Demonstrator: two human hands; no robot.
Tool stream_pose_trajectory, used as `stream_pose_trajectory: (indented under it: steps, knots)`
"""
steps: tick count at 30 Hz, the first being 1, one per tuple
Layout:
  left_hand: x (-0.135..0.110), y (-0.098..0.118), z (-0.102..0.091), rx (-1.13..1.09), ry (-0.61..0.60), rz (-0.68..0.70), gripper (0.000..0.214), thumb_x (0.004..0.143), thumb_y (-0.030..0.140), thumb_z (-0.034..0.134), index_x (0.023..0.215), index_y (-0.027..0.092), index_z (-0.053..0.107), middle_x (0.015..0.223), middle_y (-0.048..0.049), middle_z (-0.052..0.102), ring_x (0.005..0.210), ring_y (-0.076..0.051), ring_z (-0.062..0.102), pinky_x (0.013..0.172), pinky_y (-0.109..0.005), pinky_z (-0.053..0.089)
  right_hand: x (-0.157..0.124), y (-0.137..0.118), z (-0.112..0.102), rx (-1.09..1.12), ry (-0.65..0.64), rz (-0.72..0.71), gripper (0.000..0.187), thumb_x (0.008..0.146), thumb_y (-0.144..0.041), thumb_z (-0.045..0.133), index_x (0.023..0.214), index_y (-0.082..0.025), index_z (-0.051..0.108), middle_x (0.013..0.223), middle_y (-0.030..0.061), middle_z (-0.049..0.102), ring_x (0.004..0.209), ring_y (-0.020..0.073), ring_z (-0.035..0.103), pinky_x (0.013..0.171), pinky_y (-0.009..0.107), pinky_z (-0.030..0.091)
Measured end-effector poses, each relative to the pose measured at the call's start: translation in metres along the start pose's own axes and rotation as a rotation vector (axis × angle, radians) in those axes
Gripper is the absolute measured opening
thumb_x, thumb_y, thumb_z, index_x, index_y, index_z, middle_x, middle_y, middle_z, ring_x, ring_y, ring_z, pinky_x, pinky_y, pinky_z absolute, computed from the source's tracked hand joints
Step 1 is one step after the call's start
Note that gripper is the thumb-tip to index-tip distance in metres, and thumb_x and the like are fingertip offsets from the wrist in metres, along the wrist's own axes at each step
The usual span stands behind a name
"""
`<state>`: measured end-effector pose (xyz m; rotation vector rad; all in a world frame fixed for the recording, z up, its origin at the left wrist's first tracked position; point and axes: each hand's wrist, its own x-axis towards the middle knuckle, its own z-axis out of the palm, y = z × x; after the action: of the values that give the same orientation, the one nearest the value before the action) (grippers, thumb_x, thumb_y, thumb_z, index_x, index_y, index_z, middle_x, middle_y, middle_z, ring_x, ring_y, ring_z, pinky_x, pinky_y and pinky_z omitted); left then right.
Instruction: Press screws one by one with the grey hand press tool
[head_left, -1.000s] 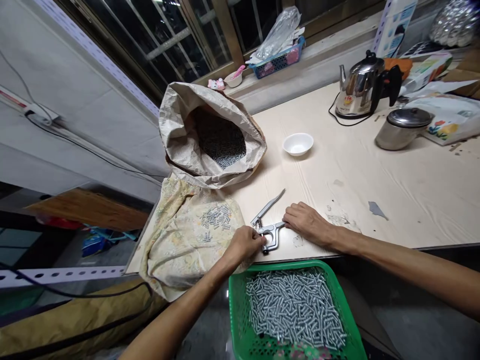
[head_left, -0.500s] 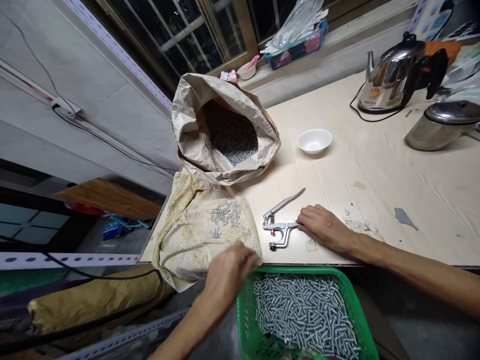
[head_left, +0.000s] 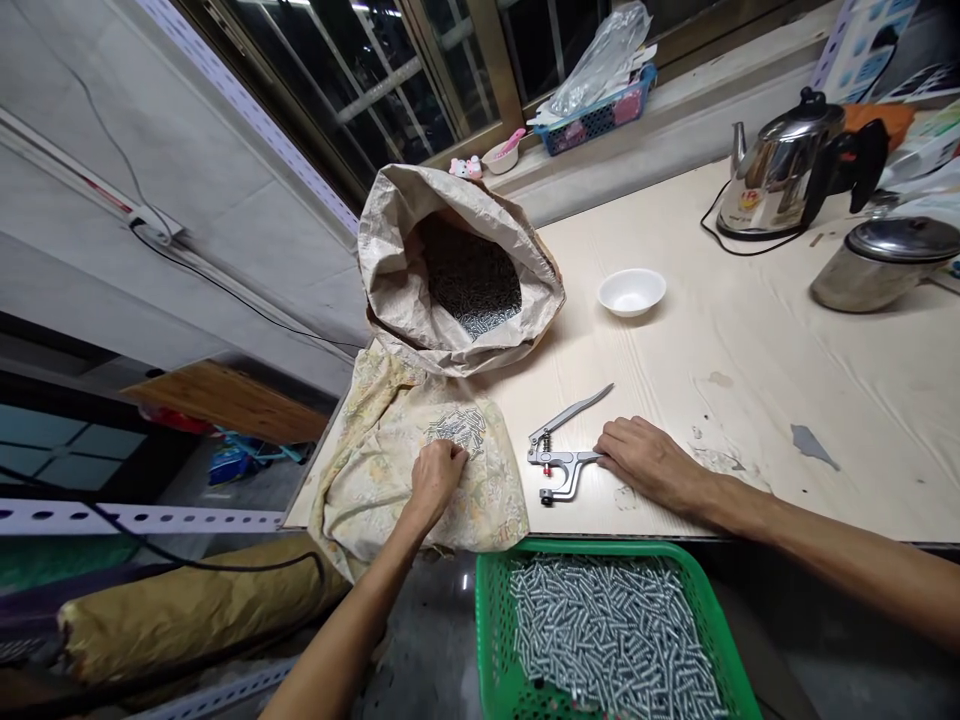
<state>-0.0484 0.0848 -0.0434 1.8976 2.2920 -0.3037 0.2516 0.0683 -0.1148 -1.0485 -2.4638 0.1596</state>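
My left hand [head_left: 437, 482] is at the near edge of a small pile of short silvery metal pieces [head_left: 466, 428], perhaps screws or springs, on a yellowish patterned cloth [head_left: 360, 490]. Its fingertips are drawn together, and what they hold, if anything, is hidden. Closed around one handle of the silver snap pliers [head_left: 574, 462], my right hand [head_left: 649, 462] rests on the table. The pliers lie with their jaw toward the left and the upper handle spread away. Below the table edge, a green basket [head_left: 491, 640] holds many similar metal pieces [head_left: 615, 630].
Behind the cloth stands an open woven sack [head_left: 390, 260] with more metal pieces inside. A white bowl [head_left: 631, 292], a steel kettle [head_left: 780, 170] and a lidded steel pot [head_left: 862, 275] stand on the wooden table [head_left: 735, 350]. A blue basket [head_left: 596, 125] sits on the sill.
My left hand has moved from above the basket's corner, up and left, to the pile on the cloth. My right hand stays on the pliers. The view has shifted slightly.
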Motion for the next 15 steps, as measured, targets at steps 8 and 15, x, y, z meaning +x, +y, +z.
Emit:
stream_pose_trajectory:
  steps: [8, 15]
  knots:
    - [-0.008, -0.006, 0.006, 0.114, 0.117, 0.036, 0.025, 0.084, 0.016, 0.043, 0.083, 0.013, 0.068, 0.093, -0.0131, 0.069, 0.085, -0.022, 0.064, 0.067, -0.027, 0.04, 0.001, 0.001, 0.002, -0.024, 0.044, -0.015, 0.019, 0.095, -0.016, 0.046, 0.077, -0.016, 0.052, 0.079, 0.0032, 0.054, 0.072, 0.0173, 0.045, 0.066, 0.03, 0.029]
    - [-0.037, 0.011, 0.008, -0.728, 0.224, 0.156, 0.031, 0.079, 0.045, 0.059, 0.086, 0.017, 0.07, 0.076, -0.0031, 0.07, 0.062, -0.016, 0.061, 0.06, -0.025, 0.047, 0.002, 0.001, 0.002, -0.234, 0.184, -0.168, 0.025, 0.096, -0.011, 0.041, 0.074, -0.016, 0.053, 0.072, 0.0017, 0.051, 0.068, 0.0167, 0.039, 0.068, 0.033, 0.026]
